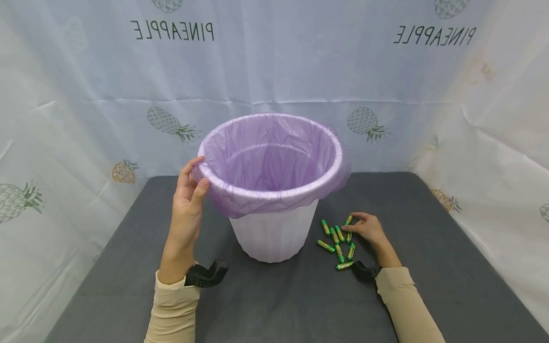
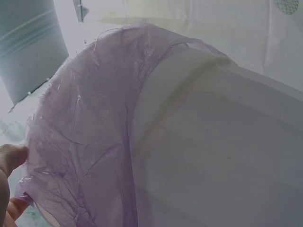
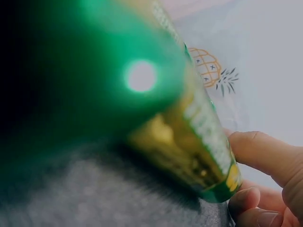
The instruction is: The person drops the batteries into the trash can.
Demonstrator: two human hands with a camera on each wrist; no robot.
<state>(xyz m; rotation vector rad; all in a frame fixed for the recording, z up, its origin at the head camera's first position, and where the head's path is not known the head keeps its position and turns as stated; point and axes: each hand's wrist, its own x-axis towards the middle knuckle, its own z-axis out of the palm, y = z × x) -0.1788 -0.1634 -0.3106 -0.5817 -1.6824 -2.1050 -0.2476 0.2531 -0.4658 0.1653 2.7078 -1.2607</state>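
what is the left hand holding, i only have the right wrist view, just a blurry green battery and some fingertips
Observer: The left hand grips the rim of a white bin, over its purple liner.
Operator: where's the bin relative to the batteries
Observer: The batteries lie loose on the grey table, just right of the bin's base.
Operator: is the right hand lifting one
Observer: The right hand rests low on the table, fingertips at the far end of the pile; whether it has pinched one, I cannot tell.
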